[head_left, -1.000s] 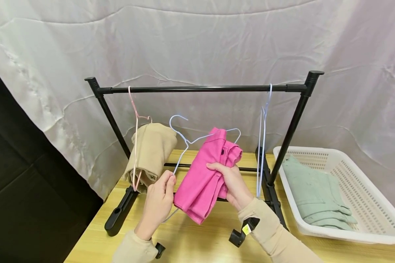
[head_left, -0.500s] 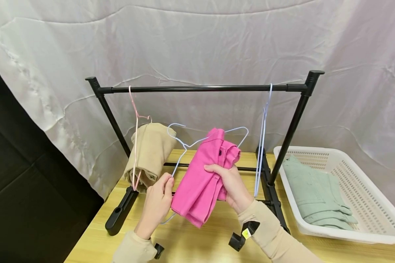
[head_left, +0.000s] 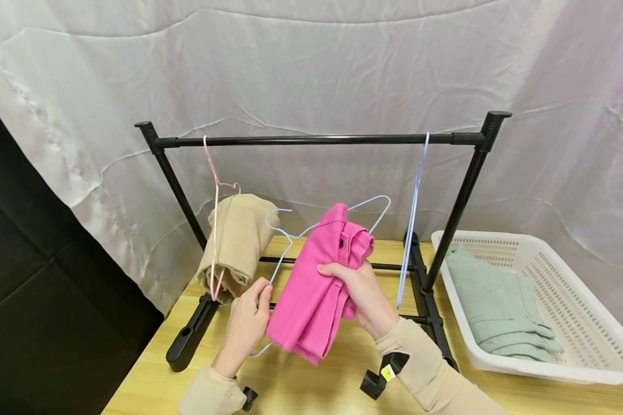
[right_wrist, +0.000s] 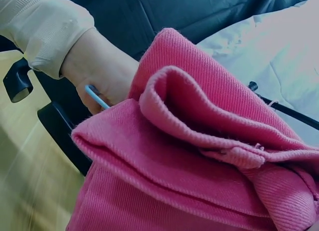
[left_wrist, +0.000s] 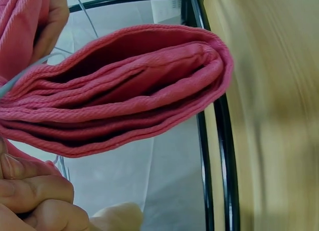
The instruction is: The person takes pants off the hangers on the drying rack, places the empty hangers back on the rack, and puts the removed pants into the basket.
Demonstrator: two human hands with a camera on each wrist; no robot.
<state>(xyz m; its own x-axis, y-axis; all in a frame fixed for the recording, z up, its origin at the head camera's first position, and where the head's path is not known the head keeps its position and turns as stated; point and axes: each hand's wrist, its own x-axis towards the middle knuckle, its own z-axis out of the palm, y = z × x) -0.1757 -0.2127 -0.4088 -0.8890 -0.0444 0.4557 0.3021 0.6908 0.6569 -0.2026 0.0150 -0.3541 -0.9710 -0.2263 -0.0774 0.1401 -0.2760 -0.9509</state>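
In the head view my left hand (head_left: 246, 320) pinches one arm of a blue clothes hanger (head_left: 291, 237) between thumb and fingers. My right hand (head_left: 366, 297) grips folded pink pants (head_left: 306, 294), its thumb lying across the front. The pants overlap the hanger, covering much of its frame; the hook shows to their left and one rounded end to their upper right. From the left wrist, layered folds of the pants (left_wrist: 149, 86) show end-on, with the left hand's curled fingers (left_wrist: 45, 201) below. The right wrist view shows the waistband side of the pants (right_wrist: 199, 121).
Behind the hands stands a black rack (head_left: 311, 140). At its left, beige pants (head_left: 241, 230) hang on a pink hanger (head_left: 215, 230); at its right hang blue hangers (head_left: 412, 225). A white basket (head_left: 592, 305) on the wooden table holds folded green pants (head_left: 498, 311).
The held hanger has tilted, its hook dropping and its right end rising. The pink pants have shifted slightly left and down. The blue hangers on the rack have swung a little left.
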